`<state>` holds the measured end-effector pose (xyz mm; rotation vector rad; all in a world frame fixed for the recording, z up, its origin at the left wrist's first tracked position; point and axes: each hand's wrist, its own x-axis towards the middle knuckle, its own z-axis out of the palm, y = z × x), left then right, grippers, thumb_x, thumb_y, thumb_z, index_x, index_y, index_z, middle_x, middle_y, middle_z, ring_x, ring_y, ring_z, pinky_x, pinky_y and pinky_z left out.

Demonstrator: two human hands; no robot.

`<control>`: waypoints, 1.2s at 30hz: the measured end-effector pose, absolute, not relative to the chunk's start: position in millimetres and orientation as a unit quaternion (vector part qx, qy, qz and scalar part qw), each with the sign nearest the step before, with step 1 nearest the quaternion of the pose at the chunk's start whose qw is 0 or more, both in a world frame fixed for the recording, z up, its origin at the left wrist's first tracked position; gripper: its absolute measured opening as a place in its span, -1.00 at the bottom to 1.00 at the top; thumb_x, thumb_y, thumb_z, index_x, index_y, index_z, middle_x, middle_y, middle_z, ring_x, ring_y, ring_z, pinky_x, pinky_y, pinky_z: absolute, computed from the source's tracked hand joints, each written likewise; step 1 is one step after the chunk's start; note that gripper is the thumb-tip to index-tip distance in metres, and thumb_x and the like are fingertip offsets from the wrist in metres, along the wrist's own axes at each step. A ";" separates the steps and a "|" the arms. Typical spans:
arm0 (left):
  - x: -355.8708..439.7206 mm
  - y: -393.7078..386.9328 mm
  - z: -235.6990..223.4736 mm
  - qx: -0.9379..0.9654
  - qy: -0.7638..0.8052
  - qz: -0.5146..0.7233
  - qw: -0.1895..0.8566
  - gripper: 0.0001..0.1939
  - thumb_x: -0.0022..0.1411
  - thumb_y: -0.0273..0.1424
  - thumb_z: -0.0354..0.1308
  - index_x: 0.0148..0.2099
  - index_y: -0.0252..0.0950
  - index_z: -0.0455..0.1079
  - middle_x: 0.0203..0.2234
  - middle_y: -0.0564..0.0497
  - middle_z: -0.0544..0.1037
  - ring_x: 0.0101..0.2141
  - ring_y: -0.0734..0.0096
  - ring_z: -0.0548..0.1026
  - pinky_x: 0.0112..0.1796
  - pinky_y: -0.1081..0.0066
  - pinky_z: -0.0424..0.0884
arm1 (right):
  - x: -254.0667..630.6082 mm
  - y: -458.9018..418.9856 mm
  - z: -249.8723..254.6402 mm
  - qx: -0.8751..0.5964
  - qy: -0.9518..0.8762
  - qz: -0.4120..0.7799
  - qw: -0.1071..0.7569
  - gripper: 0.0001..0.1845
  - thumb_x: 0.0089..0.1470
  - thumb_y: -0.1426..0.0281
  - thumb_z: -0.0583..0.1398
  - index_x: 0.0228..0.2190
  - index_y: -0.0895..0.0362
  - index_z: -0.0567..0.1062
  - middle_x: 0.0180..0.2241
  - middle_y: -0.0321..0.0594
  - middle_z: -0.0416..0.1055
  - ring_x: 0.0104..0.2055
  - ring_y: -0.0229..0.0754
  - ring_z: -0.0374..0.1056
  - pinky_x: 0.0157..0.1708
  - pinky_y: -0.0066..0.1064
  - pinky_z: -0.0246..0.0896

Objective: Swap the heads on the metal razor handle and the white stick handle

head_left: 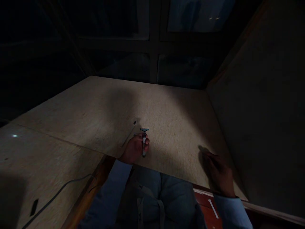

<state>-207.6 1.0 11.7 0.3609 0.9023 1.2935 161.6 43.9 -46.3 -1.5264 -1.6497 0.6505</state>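
Observation:
My left hand [135, 149] rests on a pale chipboard tabletop [100, 105] near its front edge. Its fingers are closed round the handle of a disposable razor [144, 140]. The razor's teal and white head points away from me. My right hand [218, 171] lies in shadow on the board further right, at the front edge. Its fingers stretch forward, flat on the surface, with nothing in them. A thin dark stick-like object [130, 133] lies on the board just left of the razor.
A second board [35, 171] adjoins on the left, with a dark cable [57, 194] and a small black object [34, 207] on it. An upright panel [259, 127] walls the right side. Dark windows [152, 47] lie behind. My lap sits under the edge.

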 end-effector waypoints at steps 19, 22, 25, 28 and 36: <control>-115.9 49.3 -28.6 0.102 0.285 0.478 0.824 -0.72 0.32 -0.26 0.03 -0.33 -0.34 0.39 -0.59 0.09 0.23 -0.61 0.55 0.22 -0.52 0.48 0.23 | 156.1 46.5 -41.9 -0.593 -0.652 0.249 0.402 -0.55 0.11 0.02 0.19 -0.26 0.13 0.61 -0.24 -0.03 0.58 -0.18 0.03 0.49 -0.15 -0.17 0.38; -118.3 46.1 -29.8 0.115 0.265 0.455 0.842 -0.73 0.32 -0.26 0.05 -0.28 -0.36 0.41 -0.57 0.06 0.29 -0.57 0.52 0.30 -0.45 0.44 0.29 | 148.9 44.6 -37.7 -0.600 -0.627 0.271 0.416 -0.57 0.08 0.04 0.22 -0.27 0.14 0.61 -0.23 -0.03 0.58 -0.16 0.05 0.48 -0.12 -0.13 0.37; -119.6 43.0 -30.6 0.134 0.253 0.418 0.862 -0.75 0.28 -0.25 0.10 -0.24 -0.37 0.42 -0.53 0.02 0.35 -0.54 0.49 0.34 -0.42 0.42 0.30 | 130.9 39.6 -25.6 -0.596 -0.589 0.317 0.445 -0.59 0.08 0.06 0.24 -0.24 0.13 0.60 -0.19 -0.03 0.58 -0.13 0.05 0.47 -0.11 -0.14 0.37; -120.1 40.7 -31.2 0.152 0.250 0.415 0.861 -0.76 0.26 -0.26 0.15 -0.22 -0.38 0.42 -0.50 0.02 0.37 -0.56 0.53 0.32 -0.49 0.46 0.24 | 105.4 35.4 -8.2 -0.559 -0.568 0.390 0.460 -0.64 0.11 0.10 0.25 -0.21 0.10 0.59 -0.22 -0.09 0.58 -0.18 -0.02 0.47 -0.13 -0.21 0.37; -119.5 38.8 -30.0 0.239 0.257 0.414 0.840 -0.76 0.22 -0.26 0.20 -0.26 -0.37 0.41 -0.52 0.03 0.38 -0.63 0.59 0.27 -0.61 0.51 0.13 | 59.0 55.3 2.2 -0.382 -0.590 0.555 0.445 -0.56 -0.02 0.10 0.36 -0.11 0.01 0.57 -0.21 -0.20 0.51 -0.18 -0.11 0.43 -0.10 -0.24 0.37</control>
